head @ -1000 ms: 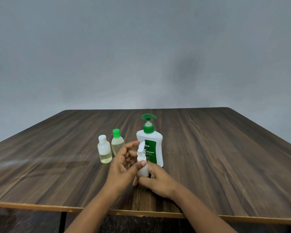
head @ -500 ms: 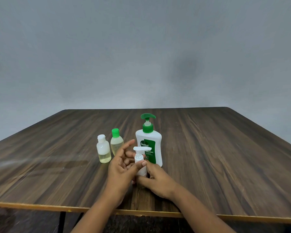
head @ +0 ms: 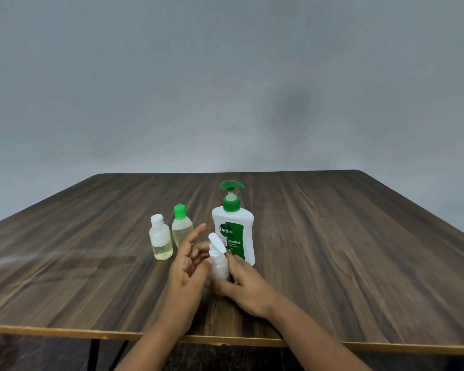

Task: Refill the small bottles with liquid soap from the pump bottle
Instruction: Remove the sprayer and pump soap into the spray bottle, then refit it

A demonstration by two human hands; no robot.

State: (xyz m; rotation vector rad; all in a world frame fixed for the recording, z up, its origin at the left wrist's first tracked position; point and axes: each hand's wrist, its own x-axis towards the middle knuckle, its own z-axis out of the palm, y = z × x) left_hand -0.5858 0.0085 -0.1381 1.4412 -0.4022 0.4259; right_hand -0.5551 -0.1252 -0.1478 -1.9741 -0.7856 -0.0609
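A small white pump bottle (head: 219,266) stands near the table's front, its pump head turned up and to the left. My right hand (head: 248,287) grips its lower body. My left hand (head: 185,274) is beside its neck with fingers straight and spread, thumb touching the collar. Right behind stands the large white Dettol pump bottle (head: 233,232) with a green pump. To the left stand a white-capped small bottle (head: 160,242) and a green-capped small bottle (head: 181,230), both capped and part filled with pale yellow liquid.
Everything stands on a dark wooden table (head: 346,250) whose light front edge runs just under my wrists. A plain grey wall lies behind. The two capped bottles are close to my left hand's fingertips.
The small bottle's pump head has turned, from pointing away, to the right, then up and to the left. My left fingers have spread straighter. My right hand kept its grip.
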